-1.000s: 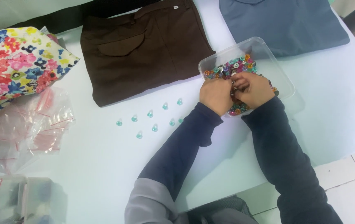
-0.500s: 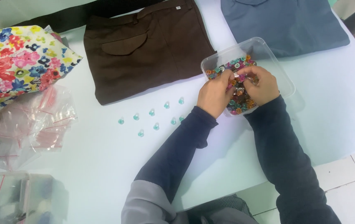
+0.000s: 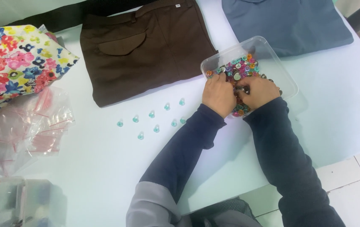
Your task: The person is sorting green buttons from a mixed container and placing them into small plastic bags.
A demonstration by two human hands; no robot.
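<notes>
While both hands sit together in the right half of the head view, the left hand [image 3: 218, 93] lies curled at the near-left edge of a clear plastic tray [image 3: 279, 71], its fingers bent down into the heap of small coloured buttons [image 3: 239, 69] that fills the tray. Whether those fingers pinch a button cannot be told, since the fingertips are hidden among the pile. The right hand [image 3: 259, 91] rests just beside it, touching it, also curled over the buttons; a small dark metal piece shows at its fingertips, but whether it is gripped cannot be told. Both arms wear dark blue sleeves that run down to the lower edge of the frame.

Left of the tray, near the centre of the frame, small pale teal buttons [image 3: 152, 118] lie scattered in two loose rows on the light table [image 3: 104, 168]. Above them, at the top centre, lie folded brown trousers [image 3: 146, 46], and at the upper right a folded blue-grey garment [image 3: 285, 23], whose lower edge the tray touches. A flowered cloth [image 3: 16, 63] lies at the upper left, with clear zip bags [image 3: 33, 126] below it and a clear plastic box [image 3: 16, 201] in the lower left corner.
</notes>
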